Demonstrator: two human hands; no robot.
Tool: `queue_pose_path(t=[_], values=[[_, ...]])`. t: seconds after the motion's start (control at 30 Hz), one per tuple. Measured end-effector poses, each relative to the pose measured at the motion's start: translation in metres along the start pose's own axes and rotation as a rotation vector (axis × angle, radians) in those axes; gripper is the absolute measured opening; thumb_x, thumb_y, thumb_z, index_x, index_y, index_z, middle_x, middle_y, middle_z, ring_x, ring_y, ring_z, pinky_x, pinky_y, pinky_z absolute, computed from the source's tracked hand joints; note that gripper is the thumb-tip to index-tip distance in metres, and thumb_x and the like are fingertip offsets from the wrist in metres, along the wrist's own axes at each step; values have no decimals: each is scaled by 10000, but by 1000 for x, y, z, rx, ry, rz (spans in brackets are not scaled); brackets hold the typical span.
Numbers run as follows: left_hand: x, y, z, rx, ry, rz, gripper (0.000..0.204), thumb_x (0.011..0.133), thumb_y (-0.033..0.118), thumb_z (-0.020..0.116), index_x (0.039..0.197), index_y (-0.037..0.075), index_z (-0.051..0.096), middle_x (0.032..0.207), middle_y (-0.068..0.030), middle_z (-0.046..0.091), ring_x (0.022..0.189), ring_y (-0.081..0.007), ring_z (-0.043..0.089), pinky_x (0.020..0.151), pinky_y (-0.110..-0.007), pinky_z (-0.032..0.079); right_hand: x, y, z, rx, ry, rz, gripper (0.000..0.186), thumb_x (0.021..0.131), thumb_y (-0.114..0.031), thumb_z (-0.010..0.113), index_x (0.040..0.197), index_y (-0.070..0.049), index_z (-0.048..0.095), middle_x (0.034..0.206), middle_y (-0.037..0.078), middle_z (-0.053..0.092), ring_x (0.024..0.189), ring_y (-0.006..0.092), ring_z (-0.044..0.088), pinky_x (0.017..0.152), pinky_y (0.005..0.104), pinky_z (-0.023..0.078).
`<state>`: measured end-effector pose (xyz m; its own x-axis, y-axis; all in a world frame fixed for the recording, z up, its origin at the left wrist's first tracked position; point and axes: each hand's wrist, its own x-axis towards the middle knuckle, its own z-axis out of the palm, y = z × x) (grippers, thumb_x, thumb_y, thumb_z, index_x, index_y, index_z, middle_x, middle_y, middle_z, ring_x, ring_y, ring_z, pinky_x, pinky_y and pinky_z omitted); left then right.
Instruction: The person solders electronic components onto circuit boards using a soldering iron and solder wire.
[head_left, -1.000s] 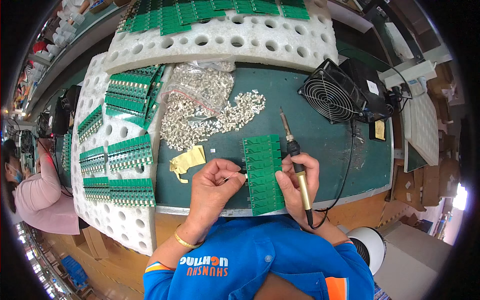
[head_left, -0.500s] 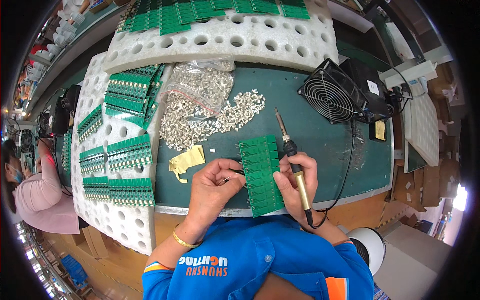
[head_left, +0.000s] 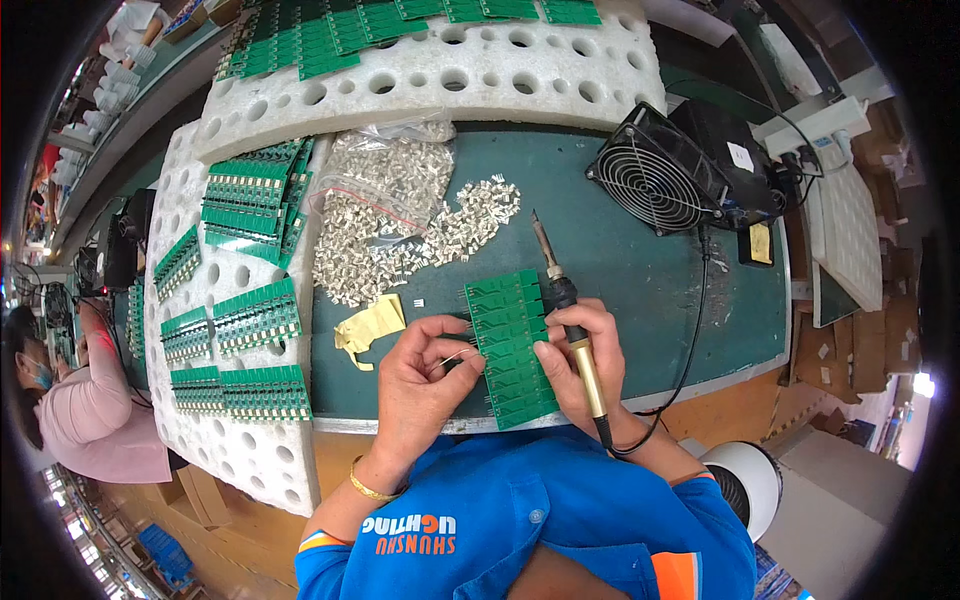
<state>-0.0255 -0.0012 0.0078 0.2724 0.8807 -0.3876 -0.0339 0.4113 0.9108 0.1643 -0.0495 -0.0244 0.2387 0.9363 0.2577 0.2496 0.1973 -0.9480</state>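
My right hand [head_left: 608,352] is closed around a soldering iron [head_left: 588,372] with a gold handle, its tip pointing up and away. The thumb of that hand also presses on the right edge of a green circuit board panel [head_left: 512,345], which stands tilted over the table's near edge. My left hand [head_left: 422,378] pinches a thin solder wire [head_left: 453,356] and its fingertips are at the panel's left edge, where rows of pins stick out. Beyond it lie a scrap of yellow paper [head_left: 368,328] and a single small white connector [head_left: 419,303].
Many white connectors [head_left: 470,222] spill from a clear plastic bag [head_left: 392,165]. Foam boards [head_left: 245,445] hold finished-looking green panels at left and back. A black fan [head_left: 655,178] and sponge holder [head_left: 757,244] stand at right. Another person [head_left: 90,405] sits at far left.
The whole view has shifted slightly, and the bench things with it. Both hands keep their grips, with the panel and iron in nearly the same pose.
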Motion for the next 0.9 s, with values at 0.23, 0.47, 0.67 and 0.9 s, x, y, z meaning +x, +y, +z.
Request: queue_pose_path(t=[0.23, 0.47, 0.67, 0.9], values=[[5, -16, 0, 40, 35, -1, 343, 844, -39, 706, 1141, 26, 549, 854, -6, 688, 606, 40, 439, 513, -137, 326, 2, 2, -2, -272, -49, -191, 393, 821, 17, 701, 1170, -52, 536, 1001, 157, 546, 755, 276, 603, 640, 367, 501], [7, -15, 2, 106, 39, -20, 314, 861, -30, 703, 1130, 32, 553, 852, -10, 683, 634, 34, 480, 522, -141, 340, 3, -2, -2, -359, -84, -187, 421, 796, 34, 705, 1171, -64, 540, 1013, 177, 549, 702, 339, 626, 566, 400, 509], [6, -22, 2, 124, 53, 29, 306, 857, -39, 690, 1120, 37, 556, 856, -7, 691, 590, 35, 424, 503, -153, 319, 6, -3, 0, -485, -74, -280, 421, 785, 18, 723, 1158, -72, 550, 995, 170, 563, 713, 314, 634, 557, 385, 511], [4, -20, 0, 153, 56, -1, 315, 860, -40, 690, 1116, 22, 516, 854, -31, 688, 689, -14, 508, 590, -171, 395, 12, -6, 12, -353, -44, -362, 508, 726, 58, 762, 1163, -80, 543, 976, 165, 567, 723, 301, 644, 555, 368, 520]])
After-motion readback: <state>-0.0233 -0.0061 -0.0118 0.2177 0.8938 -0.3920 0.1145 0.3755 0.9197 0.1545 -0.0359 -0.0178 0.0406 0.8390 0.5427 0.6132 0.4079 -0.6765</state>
